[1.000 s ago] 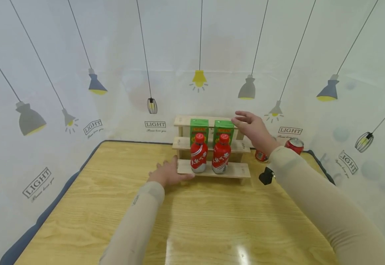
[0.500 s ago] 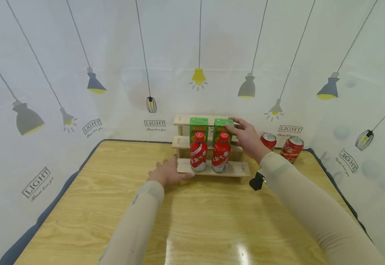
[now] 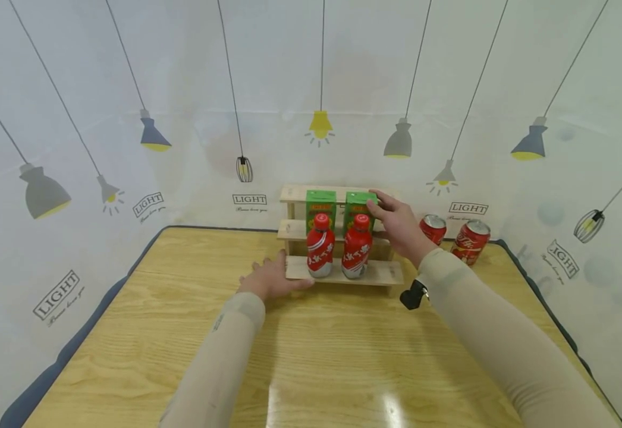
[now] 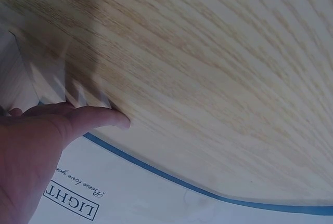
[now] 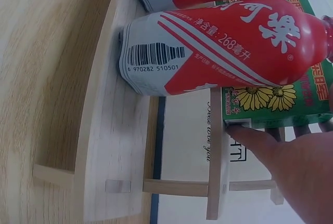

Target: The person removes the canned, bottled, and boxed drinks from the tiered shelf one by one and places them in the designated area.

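A small three-step wooden rack (image 3: 387,273) stands at the back of the table. My right hand (image 3: 402,229) grips the right green drink carton (image 3: 357,205) on the middle step. In the right wrist view, its thumb (image 5: 255,138) lies by the carton's lower edge and the other fingers go behind. The left green carton (image 3: 320,205) stands beside it. Two red drink bottles, one left (image 3: 320,252) and one right (image 3: 356,252), stand upright on the lowest step before the cartons. My left hand (image 3: 273,279), fingers spread, rests at that step's left end.
Two red cans, a nearer one (image 3: 470,242) and one partly behind my right hand (image 3: 433,229), stand right of the rack. A wall sheet (image 3: 193,148) printed with lamps rises behind the table (image 3: 332,356). A black object (image 3: 412,295) hangs by the right wrist.
My right hand has come down and left from above the rack's right end onto the right carton, which it now grips. The cans show more fully. My left hand has stayed put.
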### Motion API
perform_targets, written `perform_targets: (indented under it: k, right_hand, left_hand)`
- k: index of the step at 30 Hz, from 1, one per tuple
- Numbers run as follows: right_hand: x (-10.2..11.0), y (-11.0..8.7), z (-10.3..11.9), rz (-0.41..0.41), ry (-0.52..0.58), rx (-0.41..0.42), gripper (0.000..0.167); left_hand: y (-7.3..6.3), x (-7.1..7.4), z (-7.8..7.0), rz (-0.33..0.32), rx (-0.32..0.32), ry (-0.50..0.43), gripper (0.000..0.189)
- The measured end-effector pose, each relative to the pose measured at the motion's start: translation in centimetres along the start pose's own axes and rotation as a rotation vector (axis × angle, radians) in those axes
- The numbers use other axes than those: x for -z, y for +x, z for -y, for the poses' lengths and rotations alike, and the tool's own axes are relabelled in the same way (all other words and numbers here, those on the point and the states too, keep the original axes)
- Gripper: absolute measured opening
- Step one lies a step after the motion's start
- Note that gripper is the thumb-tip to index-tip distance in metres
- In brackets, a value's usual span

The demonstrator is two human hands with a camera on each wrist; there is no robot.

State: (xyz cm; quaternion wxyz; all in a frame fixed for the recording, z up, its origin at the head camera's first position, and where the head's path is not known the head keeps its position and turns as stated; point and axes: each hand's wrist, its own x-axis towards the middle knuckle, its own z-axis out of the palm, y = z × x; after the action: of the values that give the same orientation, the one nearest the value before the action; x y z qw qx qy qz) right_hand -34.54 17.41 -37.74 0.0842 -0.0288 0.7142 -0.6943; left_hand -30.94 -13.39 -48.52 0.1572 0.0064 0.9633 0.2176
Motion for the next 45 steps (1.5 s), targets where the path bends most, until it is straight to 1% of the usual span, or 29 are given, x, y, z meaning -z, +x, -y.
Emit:
perform_targets:
  k: [5, 11, 18, 24, 31, 37, 41, 45]
  right_hand:
    - [0.0, 0.1, 0.0, 0.004, -0.003, 0.002, 0.06]
    - [0.2, 0.3, 0.0, 0.001, -0.003, -0.015, 0.059]
    - [0.4, -0.2, 0.0, -0.013, -0.021, -0.004, 0.06]
    - [0.8, -0.5, 0.1, -0.006, -0.035, 0.003, 0.061]
    - [1.7, -0.6, 0.1, -0.012, -0.059, 0.006, 0.06]
    - [2.8, -1.0, -0.2, -0.022, -0.075, 0.009, 0.061]
    - [3.4, -1.2, -0.2, -0.026, -0.098, 0.017, 0.063]
    - [4.0, -1.2, 0.0, -0.042, -0.148, 0.029, 0.064]
  left_hand:
    - [0.0, 0.0, 0.1, -0.004, -0.001, -0.003, 0.141]
    - [-0.1, -0.1, 0.0, -0.009, 0.001, 0.001, 0.138]
    - [-0.1, -0.2, 0.0, -0.013, -0.007, -0.003, 0.136]
    - [0.0, -0.2, 0.0, -0.007, -0.005, 0.001, 0.138]
    - [-0.2, 0.0, -0.2, -0.009, -0.003, -0.006, 0.138]
    - [-0.7, 0.1, -0.4, -0.007, -0.008, -0.013, 0.134]
    - [-1.0, 0.2, -0.5, -0.006, -0.006, -0.009, 0.133]
    - [-0.9, 0.3, -0.4, -0.007, 0.0, -0.004, 0.135]
